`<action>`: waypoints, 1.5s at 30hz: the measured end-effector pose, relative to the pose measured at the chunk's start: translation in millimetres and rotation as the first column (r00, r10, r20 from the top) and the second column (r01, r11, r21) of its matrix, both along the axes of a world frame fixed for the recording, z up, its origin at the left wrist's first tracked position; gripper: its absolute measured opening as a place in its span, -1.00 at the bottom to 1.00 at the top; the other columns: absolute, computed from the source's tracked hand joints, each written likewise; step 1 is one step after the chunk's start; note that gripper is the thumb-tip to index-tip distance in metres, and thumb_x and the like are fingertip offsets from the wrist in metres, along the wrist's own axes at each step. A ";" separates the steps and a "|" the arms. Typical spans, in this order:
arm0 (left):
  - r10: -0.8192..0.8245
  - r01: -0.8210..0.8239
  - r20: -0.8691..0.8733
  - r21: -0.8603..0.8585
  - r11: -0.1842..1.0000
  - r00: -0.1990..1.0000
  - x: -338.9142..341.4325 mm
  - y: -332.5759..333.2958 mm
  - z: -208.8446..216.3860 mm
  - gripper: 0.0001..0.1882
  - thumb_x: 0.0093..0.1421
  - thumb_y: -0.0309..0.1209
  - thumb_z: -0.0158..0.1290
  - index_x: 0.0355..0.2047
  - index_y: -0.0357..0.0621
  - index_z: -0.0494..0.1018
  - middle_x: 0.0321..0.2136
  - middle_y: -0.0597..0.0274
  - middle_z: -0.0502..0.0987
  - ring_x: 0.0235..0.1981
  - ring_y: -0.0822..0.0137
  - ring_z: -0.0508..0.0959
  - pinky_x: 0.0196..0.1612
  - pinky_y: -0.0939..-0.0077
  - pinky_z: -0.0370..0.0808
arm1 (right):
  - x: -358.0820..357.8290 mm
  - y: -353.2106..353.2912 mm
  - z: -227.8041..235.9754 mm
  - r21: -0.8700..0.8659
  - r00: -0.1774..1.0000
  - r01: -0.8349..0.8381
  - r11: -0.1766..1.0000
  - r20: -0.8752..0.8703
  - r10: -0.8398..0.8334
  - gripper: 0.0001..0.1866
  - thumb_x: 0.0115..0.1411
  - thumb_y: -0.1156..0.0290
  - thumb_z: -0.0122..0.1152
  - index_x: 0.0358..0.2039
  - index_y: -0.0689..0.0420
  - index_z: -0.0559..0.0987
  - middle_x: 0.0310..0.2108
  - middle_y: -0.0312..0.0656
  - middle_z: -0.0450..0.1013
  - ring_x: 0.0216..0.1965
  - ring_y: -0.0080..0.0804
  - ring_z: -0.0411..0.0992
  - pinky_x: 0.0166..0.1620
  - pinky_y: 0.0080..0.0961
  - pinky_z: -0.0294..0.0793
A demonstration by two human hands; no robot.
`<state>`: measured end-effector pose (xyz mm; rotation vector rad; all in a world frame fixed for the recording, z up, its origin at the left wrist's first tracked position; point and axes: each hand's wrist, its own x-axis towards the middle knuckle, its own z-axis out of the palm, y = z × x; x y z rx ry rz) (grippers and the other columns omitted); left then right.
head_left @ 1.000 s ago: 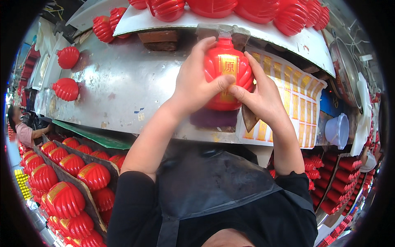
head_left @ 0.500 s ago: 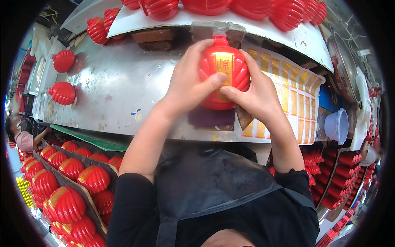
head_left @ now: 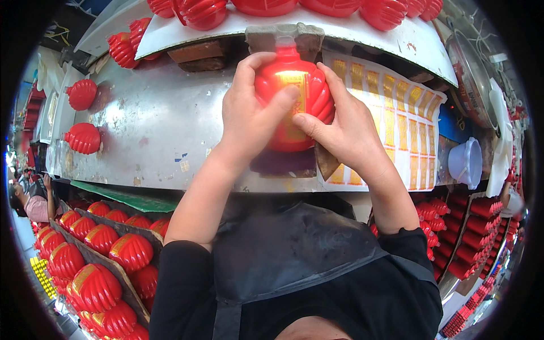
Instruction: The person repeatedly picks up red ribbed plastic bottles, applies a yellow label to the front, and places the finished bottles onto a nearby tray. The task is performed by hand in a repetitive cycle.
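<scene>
A red ribbed bottle [head_left: 272,85] lies on its back on the metal bench, neck pointing away from me, a gold label [head_left: 300,102] along its face. The neck rests in a grey notched block [head_left: 311,38]. My left hand [head_left: 249,110] is wrapped round the left side, thumb pressed on the upper label. On the right side, my right hand [head_left: 348,127] curls its fingers over the ribs, its thumb on the label's lower part. The thumbs hide some of the label. A dark pad [head_left: 283,163] shows under the bottle's near end.
A sheet of gold labels [head_left: 402,122] lies right of the bottle. Several red bottles [head_left: 207,14] line a white raised board [head_left: 374,42] at the back. Two more [head_left: 84,139] lie far left. Bottle racks [head_left: 130,249] flank me below; a pale bucket [head_left: 466,161] stands right.
My left thumb has slid up the label, away from me, while my right thumb stays near the lower part. The whole view has shifted slightly. The bottle stays between both hands.
</scene>
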<state>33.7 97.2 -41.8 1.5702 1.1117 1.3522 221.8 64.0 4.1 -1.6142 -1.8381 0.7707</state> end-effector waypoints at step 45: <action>0.021 -0.014 -0.212 0.036 0.999 0.977 -5.7 5.5 8.5 -0.49 0.35 -0.12 0.17 0.12 -0.23 0.38 -0.06 -0.18 0.63 -0.01 -0.21 0.63 0.08 0.02 0.53 | -4.9 3.1 -1.9 -0.044 0.999 0.044 0.998 0.010 -0.043 0.07 0.05 -0.10 0.44 0.42 0.33 0.29 0.06 0.28 0.57 0.08 0.17 0.59 0.13 -0.15 0.57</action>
